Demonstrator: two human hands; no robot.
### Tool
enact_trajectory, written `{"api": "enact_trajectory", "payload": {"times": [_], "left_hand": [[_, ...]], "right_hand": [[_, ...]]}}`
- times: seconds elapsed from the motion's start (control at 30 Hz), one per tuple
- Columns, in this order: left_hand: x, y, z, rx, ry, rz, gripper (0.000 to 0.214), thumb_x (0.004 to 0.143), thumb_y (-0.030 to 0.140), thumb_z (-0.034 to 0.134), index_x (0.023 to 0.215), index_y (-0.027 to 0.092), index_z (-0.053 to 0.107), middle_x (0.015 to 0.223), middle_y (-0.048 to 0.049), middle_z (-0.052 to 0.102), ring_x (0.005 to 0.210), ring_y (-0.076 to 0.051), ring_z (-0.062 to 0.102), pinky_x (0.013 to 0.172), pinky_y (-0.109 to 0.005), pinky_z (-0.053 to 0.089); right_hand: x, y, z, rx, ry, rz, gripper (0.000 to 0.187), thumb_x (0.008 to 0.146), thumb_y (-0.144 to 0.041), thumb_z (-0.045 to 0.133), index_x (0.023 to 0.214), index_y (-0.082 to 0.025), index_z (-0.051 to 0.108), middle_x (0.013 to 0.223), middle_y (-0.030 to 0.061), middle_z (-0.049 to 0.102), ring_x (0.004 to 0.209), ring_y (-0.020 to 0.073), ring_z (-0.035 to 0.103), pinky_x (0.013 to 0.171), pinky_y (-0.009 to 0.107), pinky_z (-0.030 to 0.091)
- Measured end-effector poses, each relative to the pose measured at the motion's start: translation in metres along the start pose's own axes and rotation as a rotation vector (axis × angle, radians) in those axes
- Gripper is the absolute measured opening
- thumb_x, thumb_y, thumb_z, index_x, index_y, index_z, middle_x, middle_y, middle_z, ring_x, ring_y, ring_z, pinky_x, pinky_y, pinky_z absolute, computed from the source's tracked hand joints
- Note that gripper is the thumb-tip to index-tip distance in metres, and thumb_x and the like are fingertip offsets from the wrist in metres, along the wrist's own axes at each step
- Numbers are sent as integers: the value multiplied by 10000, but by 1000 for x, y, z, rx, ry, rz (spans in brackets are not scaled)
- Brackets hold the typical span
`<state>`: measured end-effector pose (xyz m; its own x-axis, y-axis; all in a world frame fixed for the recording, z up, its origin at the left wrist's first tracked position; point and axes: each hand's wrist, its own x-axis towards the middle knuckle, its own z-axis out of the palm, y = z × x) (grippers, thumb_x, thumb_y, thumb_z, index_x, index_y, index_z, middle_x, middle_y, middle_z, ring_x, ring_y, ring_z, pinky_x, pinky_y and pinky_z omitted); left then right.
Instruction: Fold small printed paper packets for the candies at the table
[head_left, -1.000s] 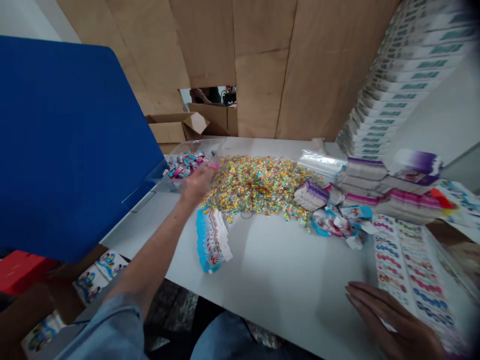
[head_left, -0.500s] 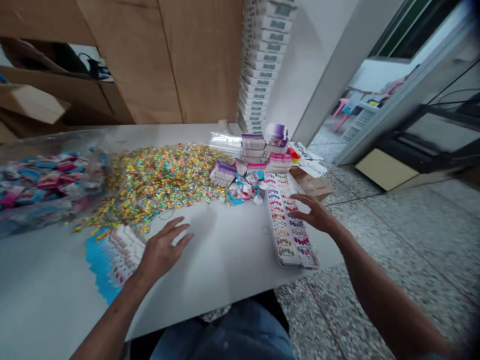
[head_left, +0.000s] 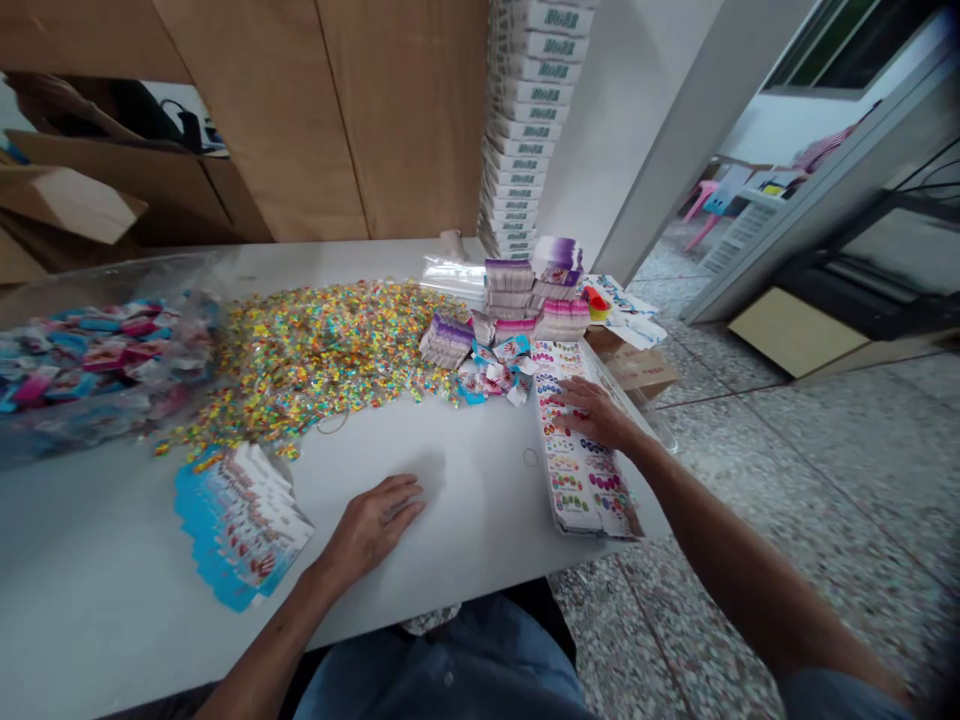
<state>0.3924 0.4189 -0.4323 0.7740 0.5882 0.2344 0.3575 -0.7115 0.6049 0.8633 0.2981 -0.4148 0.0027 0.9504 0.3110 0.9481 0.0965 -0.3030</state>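
My right hand [head_left: 592, 410] lies with its fingers spread over a long tray of printed sticker sheets [head_left: 571, 490], which show rows of small coloured ovals. Nothing shows in that hand's grasp. Low over the bare tabletop is my left hand [head_left: 379, 520], fingers stretched out and holding nothing. To its left, a fanned row of blue-and-white printed cards [head_left: 240, 525] rests on the table. A large heap of tiny shiny yellow, red and green packets [head_left: 337, 340] spreads behind it. Blue and pink folded cards [head_left: 495, 372] sit by the tray's far end.
Stacks of purple and pink cards [head_left: 510, 290] stand behind the tray. A clear bag of blue and pink packs [head_left: 105, 350] lies at left. Tall stacked white boxes [head_left: 536, 130] rise at the back. Rubber bands [head_left: 334, 423] lie on the white table [head_left: 465, 540].
My left hand has moved right and toward me, away from the fanned cards. My right hand has shifted left and settled onto the sticker sheets.
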Motion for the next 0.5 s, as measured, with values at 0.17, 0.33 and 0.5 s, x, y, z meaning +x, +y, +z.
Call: {"api": "enact_trajectory", "payload": {"times": [0.17,0.33,0.5], "left_hand": [[2,7,-1,-104,9,-22,232,973,365,611,1067,251,790,1218,-55,755,1101,-206,738,952,-321,624],[-2,14,-5,-172,71,-49,195,957,341,635,1019,245,794,1174,-57,766,1069,-209,746,932,-323,631],[16,44,-12,-285,258,-30,313,929,409,683,1174,221,737,1232,-103,732,1151,-241,706,972,-384,617]], "right_hand": [[2,-4,6,59,102,20,253,983,-405,582,972,-297,811,1238,67,750,1323,314,588,1139,590,430],[4,-18,-3,96,165,70,303,988,-429,545,916,-250,779,1179,103,760,1328,322,573,1123,580,445],[4,-72,-51,154,331,166,262,996,-439,556,935,-237,710,1096,102,752,1104,296,679,1006,509,525]]}}
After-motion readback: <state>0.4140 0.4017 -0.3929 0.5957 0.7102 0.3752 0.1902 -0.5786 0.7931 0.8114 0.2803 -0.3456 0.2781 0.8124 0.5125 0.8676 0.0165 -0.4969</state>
